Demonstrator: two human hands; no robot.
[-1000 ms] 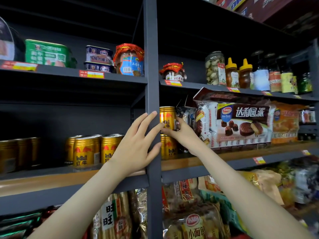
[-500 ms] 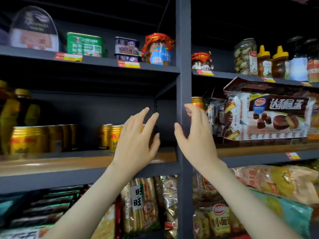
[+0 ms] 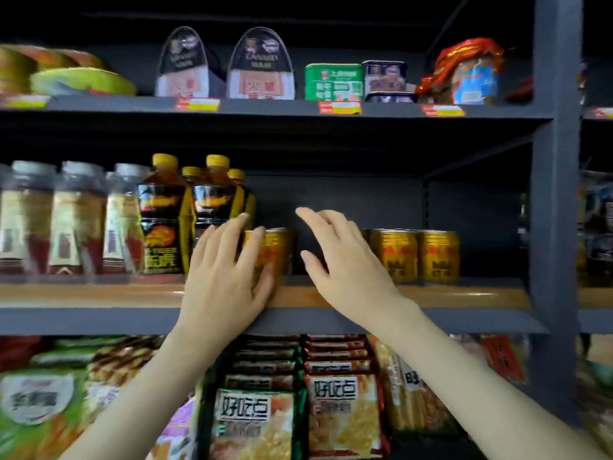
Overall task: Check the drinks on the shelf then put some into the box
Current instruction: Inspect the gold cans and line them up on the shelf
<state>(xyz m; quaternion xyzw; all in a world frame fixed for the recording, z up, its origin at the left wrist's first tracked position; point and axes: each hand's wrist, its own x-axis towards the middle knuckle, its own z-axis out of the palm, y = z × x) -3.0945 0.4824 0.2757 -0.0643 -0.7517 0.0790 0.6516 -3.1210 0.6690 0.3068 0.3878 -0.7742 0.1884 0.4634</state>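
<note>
Drinks: gold cans on mid shelf [image 3: 99,295], wooden-topped, dark metal frame.

Head view (only view):
- One gold can [image 3: 270,252] stands alone at shelf front, just right of yellow-capped dark bottles [image 3: 185,214]. Gap to its right, then a group of gold cans [image 3: 414,255] near the upright post [image 3: 554,194].
- Left hand [image 3: 225,280]: fingers spread wide, palm over front/left side of the lone can, thumb low by the shelf edge. Looks like touching, not yet wrapped; nothing lifted. Probably framing can to turn label or pull fwd for a check.
- Right hand [image 3: 348,260]: fingers open, loosely curled, empty, hovering in the gap betw. lone can and can group, partly in front of the group's leftmost can. Contact: can't tell.
- Clear jars w/ grey lids [image 3: 53,220] far left, same shelf. Tins + canned meat on shelf above; snack packs [image 3: 255,423] below.
- Box not in view.
- Stage est.: still the checking part; no drink taken off shelf.
- Frame edges blurred; label text unreadable.
</note>
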